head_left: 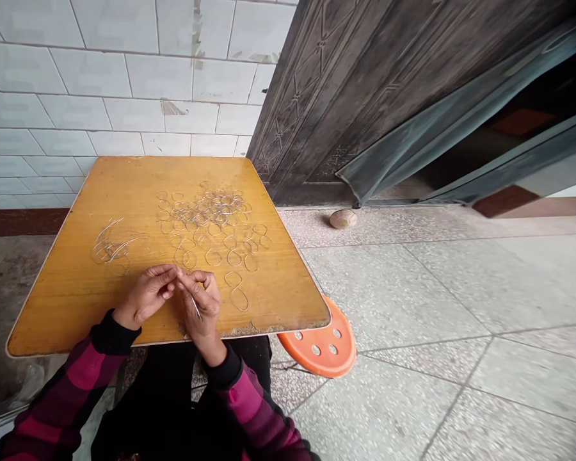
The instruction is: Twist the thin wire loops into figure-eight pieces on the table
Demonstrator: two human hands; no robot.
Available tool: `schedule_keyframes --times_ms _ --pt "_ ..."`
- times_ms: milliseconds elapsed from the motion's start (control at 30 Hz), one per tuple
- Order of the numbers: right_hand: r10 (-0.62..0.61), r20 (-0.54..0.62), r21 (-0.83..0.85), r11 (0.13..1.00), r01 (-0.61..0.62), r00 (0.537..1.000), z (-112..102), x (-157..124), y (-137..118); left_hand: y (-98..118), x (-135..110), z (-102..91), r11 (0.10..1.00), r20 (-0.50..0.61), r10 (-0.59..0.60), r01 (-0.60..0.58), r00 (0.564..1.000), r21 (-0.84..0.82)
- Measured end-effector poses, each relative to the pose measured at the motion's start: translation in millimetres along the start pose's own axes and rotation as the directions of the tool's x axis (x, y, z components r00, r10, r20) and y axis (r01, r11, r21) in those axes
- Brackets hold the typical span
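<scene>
My left hand (150, 293) and my right hand (203, 306) meet above the near edge of the table. Both are closed in a pinch, fingertips touching. A thin wire (196, 307) slants down from the right fingers across the palm; its other end is hidden where the fingertips join. To the right of my right hand lies a figure-eight wire loop (236, 291). Farther back is a tangled pile of similar wire loops (216, 208). Beyond my left hand, a loose bunch of curved wires (112, 243) rests on the tabletop.
The yellow wooden table (67, 301) has a worn front edge and stands against a white tiled wall (125, 70). An orange stool (319, 349) is partly under its right corner. A dark carved door (312, 109), a hanging curtain (388, 163) and a roundish stone (343, 219) are at the right.
</scene>
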State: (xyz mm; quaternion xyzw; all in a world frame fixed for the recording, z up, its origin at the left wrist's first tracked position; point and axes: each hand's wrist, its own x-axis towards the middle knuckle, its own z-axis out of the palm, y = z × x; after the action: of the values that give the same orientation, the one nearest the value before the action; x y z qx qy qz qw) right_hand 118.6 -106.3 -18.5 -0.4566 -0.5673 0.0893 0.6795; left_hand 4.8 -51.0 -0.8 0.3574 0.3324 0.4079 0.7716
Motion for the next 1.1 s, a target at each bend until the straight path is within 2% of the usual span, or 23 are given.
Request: schedule_keyframes --times_ms 200,333,400,467,567,667,767,833,967,1100 --pt "-0.032 0.052 0.024 0.999 0.031 0.998 2.7 -8.5 6.3 -4.8 3.7 -7.5 0.964 0.069 -0.122 0.134 0.990 -0.231" --pt "-0.087 0.089 -0.071 0.993 0.093 0.992 -0.5 -7.8 4.7 0.3 2.4 -5.1 0.925 0.062 -0.171 0.182 0.983 -0.335" --pt "-0.176 0.132 -0.067 0.980 0.186 0.976 -6.9 -2.8 2.1 4.2 1.2 -2.6 0.924 0.037 -0.169 0.171 0.985 -0.342" --pt "-0.252 0.216 0.011 0.967 0.255 0.943 -15.8 4.7 -0.4 7.2 0.0 -0.7 0.941 0.029 -0.154 0.155 0.988 -0.301" --pt "-0.275 0.340 0.138 0.961 0.241 0.900 -30.9 17.6 -3.0 8.9 -1.7 0.6 0.978 0.027 -0.110 0.113 0.994 -0.174" --pt "-0.201 0.467 0.211 0.971 0.112 0.861 -44.5 28.2 -4.5 8.4 -3.3 1.9 0.998 -0.012 -0.038 0.037 0.999 -0.051" --pt "-0.033 0.590 0.230 0.965 -0.129 0.807 -54.7 34.6 -4.3 8.1 -4.8 5.4 0.999 -0.050 0.037 -0.035 0.998 0.034" --pt "0.077 0.630 0.246 0.924 -0.292 0.773 -59.1 37.7 -2.4 8.8 -5.5 8.6 0.990 -0.051 0.083 -0.077 0.995 0.115" --pt "0.231 0.635 0.283 0.818 -0.501 0.737 -62.5 48.1 3.4 12.5 -5.2 14.7 0.924 -0.013 0.186 -0.170 0.982 0.341" --pt "0.347 0.576 0.296 0.756 -0.584 0.741 -59.0 64.5 7.9 19.9 -1.0 20.3 0.758 0.037 0.309 -0.270 0.950 0.593"
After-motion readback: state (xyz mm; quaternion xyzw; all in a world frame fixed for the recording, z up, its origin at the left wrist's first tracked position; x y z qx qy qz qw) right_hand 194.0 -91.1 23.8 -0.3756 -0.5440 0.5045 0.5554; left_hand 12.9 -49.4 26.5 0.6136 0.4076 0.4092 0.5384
